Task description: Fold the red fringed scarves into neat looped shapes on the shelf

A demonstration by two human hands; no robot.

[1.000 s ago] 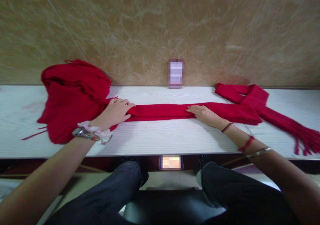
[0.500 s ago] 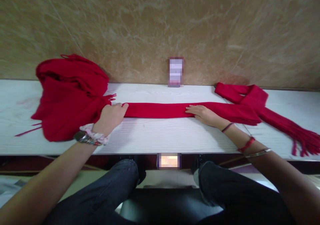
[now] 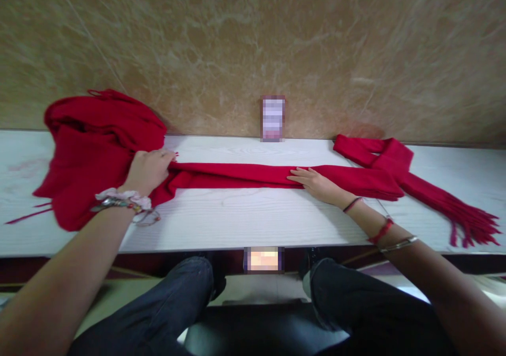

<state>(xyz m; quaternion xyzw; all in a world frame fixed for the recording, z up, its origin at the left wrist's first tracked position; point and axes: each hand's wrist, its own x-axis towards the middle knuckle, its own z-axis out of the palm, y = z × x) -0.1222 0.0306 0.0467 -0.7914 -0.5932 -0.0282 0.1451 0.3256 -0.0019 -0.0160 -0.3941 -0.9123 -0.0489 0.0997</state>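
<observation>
A long red scarf (image 3: 237, 175) lies as a narrow folded strip across the white tabletop. At its left end, my left hand (image 3: 151, 169) is closed on the cloth, with the fingertips partly hidden; the upper layer rises in a loose crease beside it. My right hand (image 3: 315, 183) lies flat on the strip farther right, fingers stretched out. Under and beside my left wrist is a bunched heap of red fabric (image 3: 87, 161) with some fringe strands. Off the strip's right end lies a looped red length (image 3: 430, 193) ending in a knotted fringe.
The white table (image 3: 237, 219) is narrow and backs onto a brown marbled wall (image 3: 221, 45). A blurred-out small panel (image 3: 272, 118) is at the wall, and another blurred patch (image 3: 263, 260) sits below the front edge. My knees are under the table edge.
My left hand has moved left and slightly away from me, drawing up the scarf's upper layer into a crease. My right hand stays on the strip. The view has shifted slightly.
</observation>
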